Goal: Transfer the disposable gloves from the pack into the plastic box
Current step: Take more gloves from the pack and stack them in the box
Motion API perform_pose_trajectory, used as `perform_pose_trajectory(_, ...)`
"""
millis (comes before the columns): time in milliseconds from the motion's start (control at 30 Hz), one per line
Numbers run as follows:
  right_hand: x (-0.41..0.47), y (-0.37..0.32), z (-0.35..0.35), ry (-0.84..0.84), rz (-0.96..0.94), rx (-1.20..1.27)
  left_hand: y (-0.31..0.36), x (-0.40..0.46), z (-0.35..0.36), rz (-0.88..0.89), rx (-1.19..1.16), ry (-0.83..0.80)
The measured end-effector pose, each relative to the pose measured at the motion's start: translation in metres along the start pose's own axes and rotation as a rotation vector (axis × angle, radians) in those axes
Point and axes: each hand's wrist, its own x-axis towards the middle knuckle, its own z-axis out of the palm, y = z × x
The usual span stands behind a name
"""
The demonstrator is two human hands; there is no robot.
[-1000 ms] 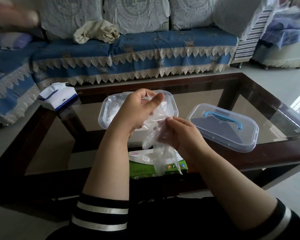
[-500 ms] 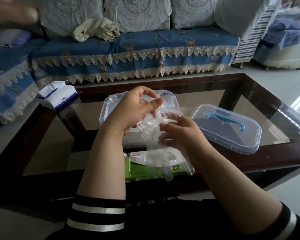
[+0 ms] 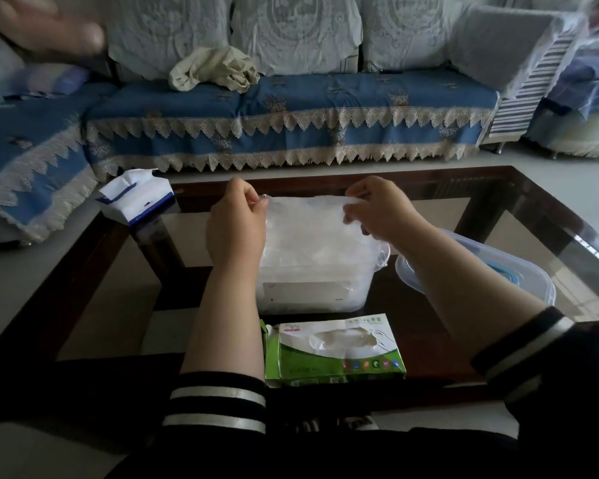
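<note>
Head view, looking down over a glass-topped bench with a dark wooden frame. The left hand and the right hand are raised side by side, each with thumb and fingers curled to pinch one upper corner of a thin, clear disposable glove. The film is stretched flat between the two hands and hangs down from them, directly above the plastic box.

The plastic box is translucent and stands open on the bench below and between the hands, on the near side of the fingertips; whitish film fills it, though single gloves inside cannot be told apart. The lower edge of the held glove reaches the box's rim region; whether it touches the contents cannot be told.

The pack, a green and white carton with a torn oval opening in its top, lies nearer the person than the box, just below the level of the wrists and between the two forearms. Pale film shows in its opening.

The box's lid, clear with a blue handle, lies under and beyond the right forearm, partly hidden by it. A white and blue tissue pack sits at the bench corner beyond and outside the left hand. A blue, lace-edged sofa stands beyond both hands, with a crumpled cream cloth on its seat.
</note>
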Motion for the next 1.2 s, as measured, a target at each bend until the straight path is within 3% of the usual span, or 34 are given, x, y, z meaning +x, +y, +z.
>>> perform_pose_trajectory(100,0.02,0.004,0.02,-0.003,-0.058,-0.273,-0.008,0.009,0.005,-0.039,0.16,-0.052)
perform_pose_trajectory(200,0.029,0.008,0.036,-0.016,-0.105,-0.519,-0.004,0.012,0.002,0.034,0.356,-0.068)
perform_pose_trajectory(267,0.033,0.009,0.043,-0.03,-0.114,-0.598,0.004,0.011,0.001,0.101,0.352,-0.106)
perform_pose_trajectory(367,0.038,0.012,0.052,-0.025,-0.118,-0.654,0.011,0.003,0.01,0.14,0.409,-0.4)
perform_pose_trajectory(500,0.033,0.013,0.057,-0.139,-0.141,-0.669,0.011,-0.001,0.014,-0.088,0.429,-0.808)
perform_pose_trajectory(634,0.027,0.007,0.04,-0.184,-0.2,-0.72,0.008,0.003,0.015,-0.113,0.405,-0.869)
perform_pose_trajectory(834,0.014,-0.019,0.005,0.077,-0.19,-0.781,0.005,0.005,0.016,-0.107,0.381,-0.888)
perform_pose_trajectory(867,0.01,-0.025,0.009,0.046,-0.238,-0.705,0.005,0.004,0.017,-0.092,0.381,-0.885)
perform_pose_trajectory(934,0.007,-0.03,0.025,-0.197,-0.286,-0.649,0.005,0.003,0.019,-0.085,0.378,-0.891)
perform_pose_trajectory(1034,0.013,-0.016,0.051,-0.561,-0.092,-0.806,0.002,0.005,0.022,-0.108,0.338,-0.902)
perform_pose_trajectory(1200,0.032,0.009,0.074,-0.686,0.109,-0.736,-0.004,0.008,0.026,-0.106,0.446,-0.912)
